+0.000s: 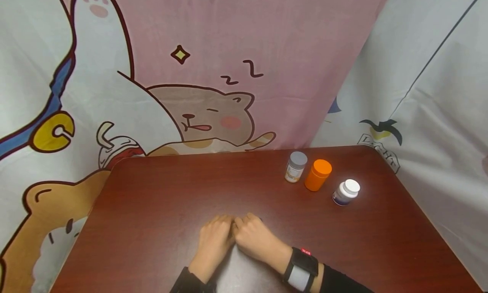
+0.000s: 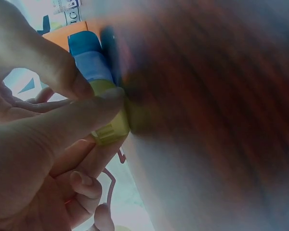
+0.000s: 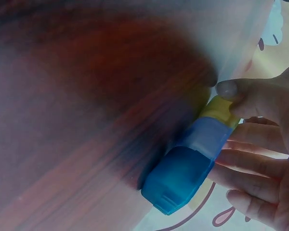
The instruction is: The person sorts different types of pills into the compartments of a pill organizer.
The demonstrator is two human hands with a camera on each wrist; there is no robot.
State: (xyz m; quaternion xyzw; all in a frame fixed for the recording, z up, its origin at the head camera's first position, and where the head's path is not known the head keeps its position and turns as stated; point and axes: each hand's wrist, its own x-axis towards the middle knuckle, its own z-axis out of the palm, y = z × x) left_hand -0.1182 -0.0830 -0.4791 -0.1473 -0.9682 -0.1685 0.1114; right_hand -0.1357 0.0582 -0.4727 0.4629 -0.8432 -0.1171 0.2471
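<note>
A small sectioned box, which looks like a pill organizer (image 2: 93,66), has blue, pale violet and yellow parts. In the head view the hands hide nearly all of it. My left hand (image 1: 214,239) pinches the yellow end, its thumb lying across that section in the left wrist view. From the other side, my right hand (image 1: 257,238) also grips the box near the yellow part, thumb on one face and fingers behind. Its blue end (image 3: 176,178) sticks out uncovered in the right wrist view. Both hands meet low over the table's front middle.
Towards the table's (image 1: 164,191) back right stand a grey-capped bottle (image 1: 295,167), an orange bottle (image 1: 318,175) and a white bottle (image 1: 346,192). Behind the table hangs a printed cloth (image 1: 289,56) with cartoon animals; a white cloth (image 1: 438,128) hangs at the right.
</note>
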